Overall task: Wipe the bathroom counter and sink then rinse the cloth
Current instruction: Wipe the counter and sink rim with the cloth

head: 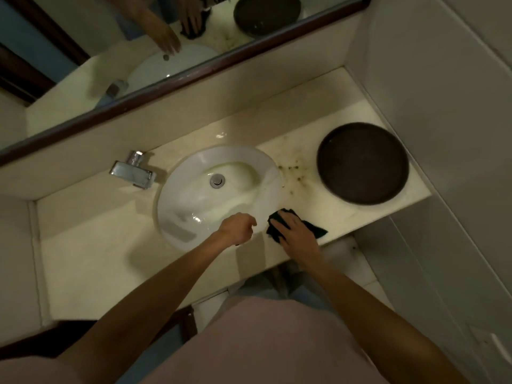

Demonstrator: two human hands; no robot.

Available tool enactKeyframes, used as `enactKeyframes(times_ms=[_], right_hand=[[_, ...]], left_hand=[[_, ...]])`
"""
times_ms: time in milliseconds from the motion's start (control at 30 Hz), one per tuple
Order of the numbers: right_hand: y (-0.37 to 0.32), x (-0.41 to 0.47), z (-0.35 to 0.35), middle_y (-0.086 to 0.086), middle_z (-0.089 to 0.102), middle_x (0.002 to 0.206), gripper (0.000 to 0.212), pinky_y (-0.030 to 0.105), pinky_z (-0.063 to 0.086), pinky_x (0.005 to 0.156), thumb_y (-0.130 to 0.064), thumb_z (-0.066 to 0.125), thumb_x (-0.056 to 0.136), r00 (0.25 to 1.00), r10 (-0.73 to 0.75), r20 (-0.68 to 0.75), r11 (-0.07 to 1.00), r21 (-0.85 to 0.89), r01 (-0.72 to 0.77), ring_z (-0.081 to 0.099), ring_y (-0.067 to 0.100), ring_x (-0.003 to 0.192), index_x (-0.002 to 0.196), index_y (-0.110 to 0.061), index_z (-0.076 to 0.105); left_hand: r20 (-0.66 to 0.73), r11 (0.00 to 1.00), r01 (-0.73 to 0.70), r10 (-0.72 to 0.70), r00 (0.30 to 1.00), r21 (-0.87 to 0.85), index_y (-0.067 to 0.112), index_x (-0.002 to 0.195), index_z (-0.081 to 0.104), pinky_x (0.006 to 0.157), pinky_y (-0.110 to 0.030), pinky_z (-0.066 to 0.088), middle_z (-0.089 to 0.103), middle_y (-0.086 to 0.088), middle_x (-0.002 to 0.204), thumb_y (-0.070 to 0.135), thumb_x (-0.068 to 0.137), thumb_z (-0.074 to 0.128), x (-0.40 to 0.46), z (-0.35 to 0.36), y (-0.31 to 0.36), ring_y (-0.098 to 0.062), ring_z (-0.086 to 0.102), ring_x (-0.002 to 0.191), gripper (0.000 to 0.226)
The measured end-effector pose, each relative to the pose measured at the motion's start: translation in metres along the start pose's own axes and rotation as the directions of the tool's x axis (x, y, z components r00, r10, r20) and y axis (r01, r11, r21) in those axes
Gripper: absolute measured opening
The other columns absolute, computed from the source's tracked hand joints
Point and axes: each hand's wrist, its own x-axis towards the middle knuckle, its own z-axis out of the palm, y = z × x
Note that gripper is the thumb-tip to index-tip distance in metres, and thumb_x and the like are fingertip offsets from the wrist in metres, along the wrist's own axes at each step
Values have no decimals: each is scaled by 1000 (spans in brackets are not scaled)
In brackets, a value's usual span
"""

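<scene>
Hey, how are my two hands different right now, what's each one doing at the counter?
The right hand lies flat with fingers spread, pressing the dark cloth on the counter; the left hand holds nothing and has its fingers loosely curled. The right hand is beside the sink, while the left hand is at the sink's near rim. Both reach forward at about the same distance.

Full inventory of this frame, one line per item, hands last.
Sink: 1, white, set in counter, centre.
Drain: 1, metal, sink bottom.
Faucet: 1, chrome, left of sink.
Counter: 1, cream.
Stains: several, dark specks, between sink and tray.
Tray: 1, dark round, counter's right end.
Mirror: 1, dark-framed, behind counter.
Cloth: 1, dark, front edge right of sink.
Left hand: loosely curled, over sink rim, holding nothing.
Right hand: flat, pressing cloth.
</scene>
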Motion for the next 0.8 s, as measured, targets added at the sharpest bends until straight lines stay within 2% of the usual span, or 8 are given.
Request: enactKeyframes(times_ms=[200, 300, 400, 467, 533, 667, 733, 800], right_hand=[[72, -19, -30, 12, 37, 162, 57, 51, 37, 117, -26, 66, 94, 994, 112, 19, 980, -168, -107, 37, 36, 148, 149, -23, 52], [105, -24, -50, 10, 39, 160, 60, 48, 39, 117, -30, 68, 95, 983, 182, 38, 966, -194, -172, 34, 34, 148, 151, -24, 48], [131, -23, -56, 12, 43, 156, 63, 48, 42, 113, -31, 69, 95, 985, 125, 114, 972, -213, -99, 40, 35, 144, 153, -23, 45], [142, -23, -56, 15, 46, 154, 61, 50, 45, 110, -32, 69, 96, 983, 51, 174, 980, -196, -16, 42, 38, 142, 151, -20, 46], [152, -25, -55, 17, 47, 153, 58, 51, 47, 109, -35, 65, 98, 984, -14, 178, 987, -155, 42, 44, 40, 140, 150, -17, 48], [157, -24, -57, 18, 46, 154, 55, 51, 41, 114, -38, 56, 101, 978, -96, 187, 984, -127, 121, 43, 41, 142, 150, -15, 47], [162, -23, -61, 19, 46, 153, 55, 51, 37, 116, -37, 55, 101, 970, -123, 212, 981, -121, 151, 42, 41, 142, 150, -14, 46], [166, -23, -62, 19, 47, 152, 57, 51, 36, 117, -36, 58, 99, 966, -153, 209, 976, -123, 181, 44, 41, 140, 149, -13, 46]], left_hand=[[-245, 949, -185, 121, 962, -256, 13, 124, 66, 89, -29, 50, 70, -6, 115, 15, 92, 57, 28, -34, 82, -24, 66, 105, 33], [-86, 856, -65, 24, 996, -513, 9, 145, 49, 99, -23, 38, 57, -9, 140, 24, 94, 60, 51, -47, 144, -24, 54, 127, 54], [36, 717, 100, -104, 994, -690, 4, 154, 30, 107, -30, 36, 39, -12, 155, 28, 97, 56, 76, -56, 195, -27, 42, 139, 66], [38, 620, 162, -209, 977, -767, -1, 139, 47, 90, -29, 43, 54, -11, 132, 21, 96, 54, 91, -60, 218, -25, 53, 120, 48], [12, 554, 173, -282, 959, -814, 2, 96, 61, 66, -27, 48, 59, -8, 92, 11, 92, 54, 102, -62, 235, -23, 58, 89, 12], [-39, 571, 197, -374, 926, -797, -6, 105, 64, 80, -45, 58, 68, -23, 104, 4, 83, 57, 116, -62, 238, -35, 68, 96, 25], [-77, 596, 195, -399, 914, -779, 4, 85, 60, 74, -48, 58, 66, -21, 86, 1, 82, 56, 121, -64, 241, -35, 67, 83, 6], [-119, 619, 185, -416, 901, -763, 7, 76, 53, 60, -41, 51, 57, -9, 69, 1, 81, 56, 126, -70, 239, -29, 61, 71, 9]])
